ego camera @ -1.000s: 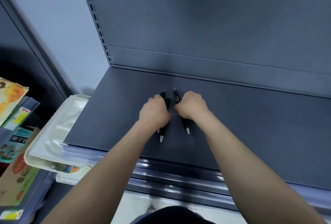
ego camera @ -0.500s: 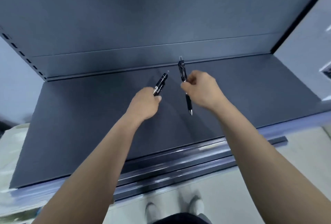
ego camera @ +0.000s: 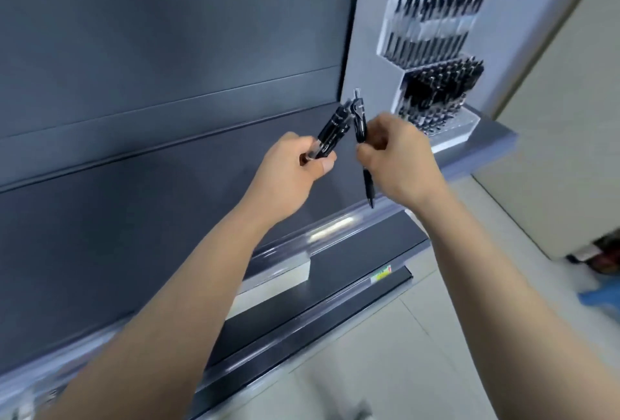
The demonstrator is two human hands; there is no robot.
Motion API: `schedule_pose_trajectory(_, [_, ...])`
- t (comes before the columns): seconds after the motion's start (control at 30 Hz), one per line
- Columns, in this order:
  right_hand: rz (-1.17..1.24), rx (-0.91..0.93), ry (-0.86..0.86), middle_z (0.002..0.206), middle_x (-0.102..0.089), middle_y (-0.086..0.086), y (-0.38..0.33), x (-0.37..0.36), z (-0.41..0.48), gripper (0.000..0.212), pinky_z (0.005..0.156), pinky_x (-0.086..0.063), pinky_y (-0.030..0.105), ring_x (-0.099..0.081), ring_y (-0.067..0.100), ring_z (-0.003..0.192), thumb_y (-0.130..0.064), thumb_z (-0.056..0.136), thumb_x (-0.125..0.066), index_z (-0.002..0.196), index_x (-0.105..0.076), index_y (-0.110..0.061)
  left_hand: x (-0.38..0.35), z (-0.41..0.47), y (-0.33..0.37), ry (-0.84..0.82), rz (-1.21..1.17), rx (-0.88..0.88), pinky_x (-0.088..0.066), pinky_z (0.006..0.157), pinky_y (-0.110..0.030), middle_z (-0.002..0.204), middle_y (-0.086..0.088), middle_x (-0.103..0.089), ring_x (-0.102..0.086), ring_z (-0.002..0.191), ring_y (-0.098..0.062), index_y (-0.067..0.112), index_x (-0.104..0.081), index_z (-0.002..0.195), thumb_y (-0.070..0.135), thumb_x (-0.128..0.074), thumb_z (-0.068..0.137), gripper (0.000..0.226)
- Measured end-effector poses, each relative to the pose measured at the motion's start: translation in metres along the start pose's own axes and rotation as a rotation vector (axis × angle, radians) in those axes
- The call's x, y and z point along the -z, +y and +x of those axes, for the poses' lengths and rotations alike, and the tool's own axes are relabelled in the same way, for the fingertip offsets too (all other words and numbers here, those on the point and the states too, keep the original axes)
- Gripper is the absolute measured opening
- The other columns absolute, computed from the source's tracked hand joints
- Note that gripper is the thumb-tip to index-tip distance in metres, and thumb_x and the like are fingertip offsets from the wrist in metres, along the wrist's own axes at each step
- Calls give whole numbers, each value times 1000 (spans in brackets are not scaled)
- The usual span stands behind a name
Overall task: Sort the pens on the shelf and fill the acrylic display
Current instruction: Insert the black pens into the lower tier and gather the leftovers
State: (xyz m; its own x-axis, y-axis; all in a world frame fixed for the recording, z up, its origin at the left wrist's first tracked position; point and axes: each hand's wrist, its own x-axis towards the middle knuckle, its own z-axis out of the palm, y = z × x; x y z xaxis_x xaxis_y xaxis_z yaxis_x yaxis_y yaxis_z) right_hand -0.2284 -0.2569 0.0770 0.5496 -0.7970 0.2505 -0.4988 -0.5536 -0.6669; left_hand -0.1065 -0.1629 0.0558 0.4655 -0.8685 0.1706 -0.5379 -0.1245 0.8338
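Observation:
My left hand grips a black pen by its lower end, the pen slanting up to the right. A second black pen stands nearly upright in my right hand, tip pointing down below the fingers. The top ends of both pens almost meet above the dark grey shelf. The tiered acrylic display stands at the shelf's far right end, with several black pens upright in its upper and lower rows.
The shelf's clear front rail runs diagonally below my hands, and a lower shelf edge with a small colourful label lies under it. A pale wall and a tiled floor are to the right.
The view has swung right, bringing the acrylic display into sight. Both hands have lifted their pens off the shelf and carried them right, with the pen tops now close together.

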Motion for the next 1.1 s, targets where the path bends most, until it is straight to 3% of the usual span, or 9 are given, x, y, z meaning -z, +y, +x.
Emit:
schedule_pose_trajectory(0.1, [-9, -11, 81, 70, -52, -5, 55, 59, 7, 6, 56, -31, 24, -47, 17, 68, -9, 85, -57, 88, -52, -12, -62, 21, 44, -26, -17, -58, -35, 71, -7, 93, -6, -52, -54, 86, -19, 11, -69, 99, 16, -61, 90, 14])
schedule_pose_trajectory(0.2, [-10, -35, 108, 66, -45, -10, 99, 95, 22, 8, 49, -32, 12, -41, 5, 59, -11, 87, -55, 85, -48, -12, -108, 42, 76, -40, 22, -81, -33, 64, -7, 96, -12, -55, -54, 86, -22, 2, -67, 99, 19, -62, 89, 21])
schedule_pose_trajectory(0.33, [8, -66, 144, 77, -54, 1, 141, 128, 43, 5, 54, -32, 20, -48, 18, 69, -15, 90, -56, 89, -52, -11, -141, 66, 101, -11, -41, -73, -37, 60, -6, 82, 12, -50, -50, 69, 0, 16, -69, 96, 16, -61, 89, 10])
schedule_pose_trajectory(0.4, [18, -89, 193, 82, -57, 3, 158, 143, 58, 5, 63, -33, 23, -50, 20, 75, -15, 90, -56, 92, -53, -11, -153, 80, 109, 4, -51, -76, -41, 65, -11, 89, 7, -57, -55, 75, -6, 15, -69, 98, 15, -61, 90, 12])
schedule_pose_trajectory(0.5, [-1, -96, 239, 84, -57, 4, 177, 157, 84, 8, 63, -34, 23, -50, 19, 74, -13, 90, -57, 96, -55, -8, -166, 104, 117, 29, -55, -81, -45, 75, -30, 102, -11, -64, -58, 84, -23, 7, -67, 100, 16, -60, 90, 15])
schedule_pose_trajectory(0.6, [-19, -71, 242, 86, -61, 7, 191, 161, 109, 11, 65, -40, 26, -53, 22, 76, -15, 90, -60, 94, -55, -6, -177, 125, 120, 42, -71, -127, -49, 84, -39, 103, -13, -64, -61, 89, -26, 6, -67, 100, 15, -62, 88, 16])
schedule_pose_trajectory(0.8, [-30, -23, 179, 85, -62, 3, 201, 149, 159, 13, 71, -45, 26, -59, 20, 79, -17, 91, -61, 97, -60, -5, -171, 162, 124, 26, -241, -146, -54, 77, -17, 92, 6, -71, -68, 86, -12, 25, -67, 93, 8, -66, 84, 19])
schedule_pose_trajectory(0.9, [-45, -4, 145, 83, -60, 1, 205, 142, 177, 7, 69, -42, 25, -58, 19, 78, -17, 91, -61, 89, -56, -13, -168, 173, 125, 40, -254, -148, -52, 77, -12, 92, 11, -71, -68, 85, -5, 30, -66, 90, 9, -67, 83, 22])
schedule_pose_trajectory(1.1, [-37, 9, 55, 85, -67, 7, 224, 129, 194, 10, 74, -51, 35, -62, 25, 79, -16, 89, -62, 92, -61, -7, -175, 182, 125, 65, -225, -115, -54, 84, -28, 94, -6, -72, -68, 87, -17, 26, -68, 93, 11, -68, 83, 17])
